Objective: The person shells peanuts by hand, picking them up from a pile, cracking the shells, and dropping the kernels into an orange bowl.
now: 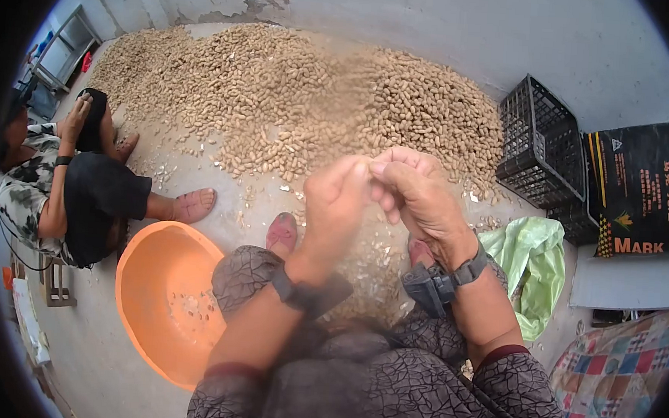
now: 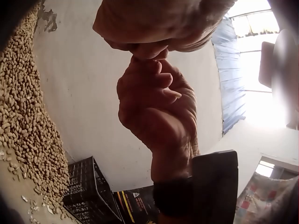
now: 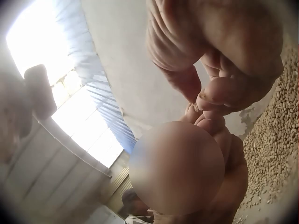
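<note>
Above the lap, the left hand [image 1: 335,201] and right hand [image 1: 421,195] meet at their fingertips. A small pale piece [image 3: 196,107], apparently part of a peanut, shows between the pinched thumb and finger of the right hand [image 3: 219,42]. The left hand [image 3: 233,163] pinches at the same spot from the other side, partly covered by a blurred disc. In the left wrist view the left hand [image 2: 163,23] is above the right hand [image 2: 156,107], both with curled fingers; what they pinch is hidden there. A heap of peanuts [image 1: 265,90] lies beyond the hands.
An orange basin [image 1: 147,274] with small bits inside stands left of the knees. Black crates [image 1: 541,145], a printed black sack [image 1: 642,189] and a green bag [image 1: 530,274] are at the right. Another person [image 1: 60,184] sits at the left. Shell bits litter the floor between the feet.
</note>
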